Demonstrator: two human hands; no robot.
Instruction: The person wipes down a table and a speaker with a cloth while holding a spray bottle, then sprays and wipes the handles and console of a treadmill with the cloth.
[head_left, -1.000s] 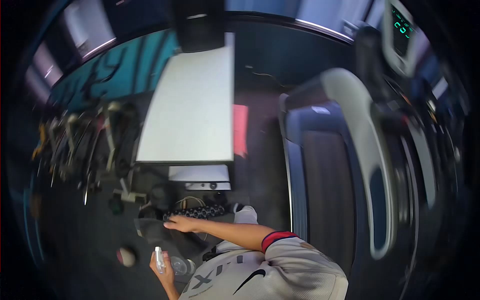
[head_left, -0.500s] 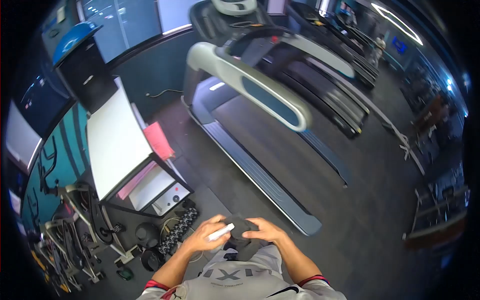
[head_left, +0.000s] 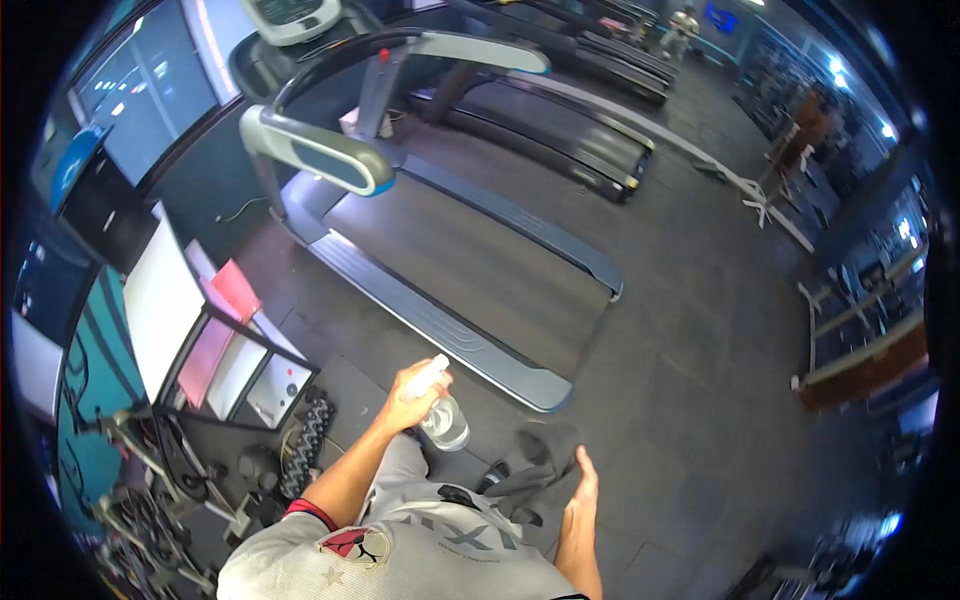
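Observation:
My left hand [head_left: 415, 397] is wrapped round the white spray head of a clear spray bottle [head_left: 446, 428], which tilts down to the right beside the treadmill's rear corner. Below and to the right, my right hand [head_left: 582, 487] is raised with its side toward the camera. A dark grey cloth [head_left: 535, 462], blurred and spread out, hangs at its inner side, gripped by fingers that are partly hidden. The two hands are apart, in front of the light grey shirt [head_left: 450, 540].
A treadmill [head_left: 470, 270] lies ahead, with another treadmill [head_left: 540, 135] behind it. At the left are a white-topped table [head_left: 160, 310], a black textured roller [head_left: 305, 445] and exercise bikes [head_left: 170, 470]. A distant person [head_left: 682, 28] stands at the top.
The view has swung right. My hands, close together around the cloth half a second earlier, are now apart. The cloth has spread out beside my right hand, and the bottle's clear body now shows.

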